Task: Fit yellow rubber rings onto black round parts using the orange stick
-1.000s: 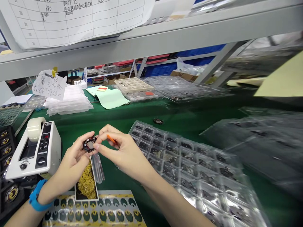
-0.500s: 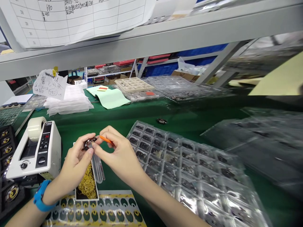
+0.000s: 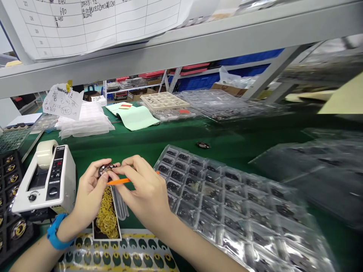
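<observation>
My left hand (image 3: 92,189) grips a small dark round part (image 3: 106,170) between thumb and fingers. Against the right side of that part are the fingertips of my right hand (image 3: 143,185), which also holds an orange stick (image 3: 119,181) lying nearly level across the fingers. Just below my hands a white box (image 3: 119,235) holds a heap of yellow rings (image 3: 107,217), with clear plastic strips (image 3: 121,204) beside it. A sheet of dark and yellow stickers (image 3: 133,253) lies beneath the box.
A white tape dispenser (image 3: 47,181) and a black tray of round parts (image 3: 11,196) stand at the left. Clear compartment trays (image 3: 227,200) fill the right. One dark part (image 3: 203,145) lies behind them. A grey shelf beam (image 3: 181,49) crosses above.
The orange stick has swung from pointing up and left to nearly level, its tip now lower by the dark part. My right fingers have shifted, and the round part is turned more toward the camera.
</observation>
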Tool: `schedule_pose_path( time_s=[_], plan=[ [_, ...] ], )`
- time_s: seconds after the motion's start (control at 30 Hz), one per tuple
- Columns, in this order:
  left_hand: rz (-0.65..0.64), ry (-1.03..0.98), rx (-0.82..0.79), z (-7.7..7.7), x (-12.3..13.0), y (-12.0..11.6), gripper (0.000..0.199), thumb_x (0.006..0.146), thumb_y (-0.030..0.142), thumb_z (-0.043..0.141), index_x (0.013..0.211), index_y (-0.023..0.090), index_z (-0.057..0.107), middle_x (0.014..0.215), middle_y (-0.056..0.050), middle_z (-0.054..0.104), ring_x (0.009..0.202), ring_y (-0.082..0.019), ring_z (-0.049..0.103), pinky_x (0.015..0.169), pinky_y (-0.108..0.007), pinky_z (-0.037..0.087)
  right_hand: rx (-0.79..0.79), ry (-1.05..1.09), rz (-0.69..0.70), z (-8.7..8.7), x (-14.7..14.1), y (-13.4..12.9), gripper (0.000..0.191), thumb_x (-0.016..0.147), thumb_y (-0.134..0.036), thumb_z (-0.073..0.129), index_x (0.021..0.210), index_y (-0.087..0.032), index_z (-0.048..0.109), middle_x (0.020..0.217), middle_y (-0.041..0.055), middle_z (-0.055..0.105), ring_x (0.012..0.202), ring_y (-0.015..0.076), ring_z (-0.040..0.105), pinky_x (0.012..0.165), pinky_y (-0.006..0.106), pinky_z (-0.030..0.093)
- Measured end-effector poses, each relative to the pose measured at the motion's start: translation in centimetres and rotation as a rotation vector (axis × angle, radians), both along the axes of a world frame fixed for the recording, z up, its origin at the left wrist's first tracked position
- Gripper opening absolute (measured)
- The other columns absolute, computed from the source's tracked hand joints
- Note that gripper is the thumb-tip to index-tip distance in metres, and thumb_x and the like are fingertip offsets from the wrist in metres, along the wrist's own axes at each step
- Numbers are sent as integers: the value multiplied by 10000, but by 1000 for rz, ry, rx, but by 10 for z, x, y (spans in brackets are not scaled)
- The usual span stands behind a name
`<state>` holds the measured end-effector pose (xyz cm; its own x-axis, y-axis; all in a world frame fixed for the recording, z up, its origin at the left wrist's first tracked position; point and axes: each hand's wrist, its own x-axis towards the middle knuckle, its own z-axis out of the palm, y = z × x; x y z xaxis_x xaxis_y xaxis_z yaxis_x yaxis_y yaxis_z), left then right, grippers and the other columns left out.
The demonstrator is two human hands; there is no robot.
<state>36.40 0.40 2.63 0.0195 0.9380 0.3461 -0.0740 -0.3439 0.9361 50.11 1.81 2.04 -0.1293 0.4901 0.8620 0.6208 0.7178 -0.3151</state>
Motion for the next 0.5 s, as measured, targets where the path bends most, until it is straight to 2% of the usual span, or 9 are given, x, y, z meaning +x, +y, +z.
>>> schedule_pose_path(
  time_s=[0.1, 0.2, 0.33, 0.5],
  plan=[
    [19, -24, 7, 1, 1, -2, 173, 896, 236, 640, 1063, 201, 665, 943, -25, 719, 901, -139, 691, 809, -189, 556, 30, 3, 4, 1, 0, -2, 189, 963, -184, 546, 800, -139, 633, 811, 51, 568, 702, 150, 571, 566, 262, 433],
    [16, -39, 0, 1, 1, -3, 173, 903, 258, 647, 1067, 206, 667, 906, -19, 713, 900, -146, 691, 801, -194, 562, -21, 40, 38, 3, 1, -4, 174, 945, -179, 566, 774, -152, 592, 811, 51, 564, 721, 155, 586, 588, 264, 451],
    [-9, -51, -21, 1, 0, -5, 190, 899, 298, 669, 1062, 200, 658, 985, -47, 718, 916, -170, 702, 739, -199, 583, -219, 162, 133, 4, 4, -1, 73, 899, -173, 602, 834, -184, 571, 849, 36, 574, 751, 157, 601, 608, 262, 463],
    [-67, -57, -57, 3, 2, -5, 252, 903, 362, 662, 1075, 181, 630, 1013, -81, 716, 868, -213, 721, 717, -281, 625, -448, 249, 310, 7, 5, 5, 29, 864, -184, 630, 889, -196, 639, 862, 19, 549, 759, 147, 579, 617, 255, 451]
  ],
)
